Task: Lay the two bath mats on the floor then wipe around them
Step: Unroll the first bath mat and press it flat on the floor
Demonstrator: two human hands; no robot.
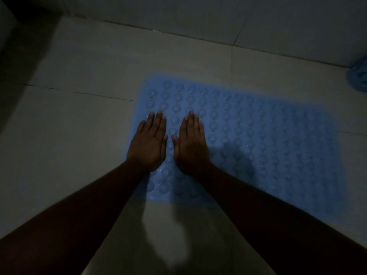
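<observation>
A blue rubber bath mat [258, 139] covered in round suction cups lies flat on the pale tiled floor [79, 126]. Both of my hands press down on its left part, palms flat and fingers straight. My left hand [149, 143] is at the mat's left edge. Just to its right, my right hand [190, 143] lies with the thumbs nearly touching. At the far right edge of the view a second blue item [359, 76] is partly visible near the wall; I cannot tell if it is the other mat.
The room is dim. A tiled wall [218, 14] runs along the back, meeting the floor just beyond the mat. A dark shadowed corner [23, 46] is at the upper left. Bare floor tiles lie left of the mat and in front of it.
</observation>
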